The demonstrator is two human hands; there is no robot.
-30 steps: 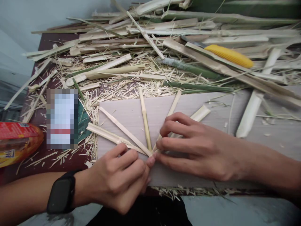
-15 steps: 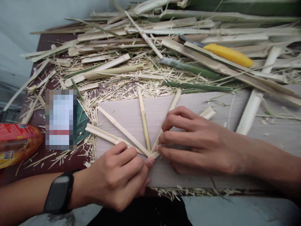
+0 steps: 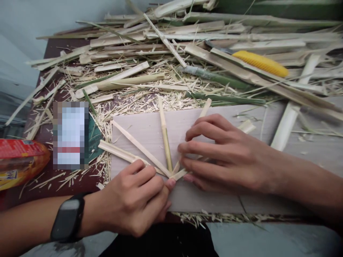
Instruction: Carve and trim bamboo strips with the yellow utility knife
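Note:
My left hand (image 3: pixel 139 196) is closed, with its thumb and fingers pinching the near ends of several pale bamboo strips where they meet. From that point the strips fan out: a wide split strip (image 3: pixel 118 151) and a thin strip (image 3: pixel 139 148) to the left, a greenish strip (image 3: pixel 165 139) almost straight up. Another strip (image 3: pixel 205 106) leans right and runs partly behind my right hand (image 3: pixel 222 153). The lowest right-hand strip (image 3: pixel 178 175) passes under that hand, its far end blurred. My right hand's fingers are bent and apart over these two strips; the thumb is below.
Under the strips lies a greyish board (image 3: pixel 139 123). Split bamboo pieces (image 3: pixel 115 76) and shavings cover the back of the table. A yellow-handled tool (image 3: pixel 259 63) rests among them. At left are a blurred-out rectangular item (image 3: pixel 70 135) and a bottle with a red label (image 3: pixel 21 162).
My right hand's fingers have lifted slightly and spread from the meeting point. The two right-hand strips have shifted a little to the right. My left hand keeps its pinch.

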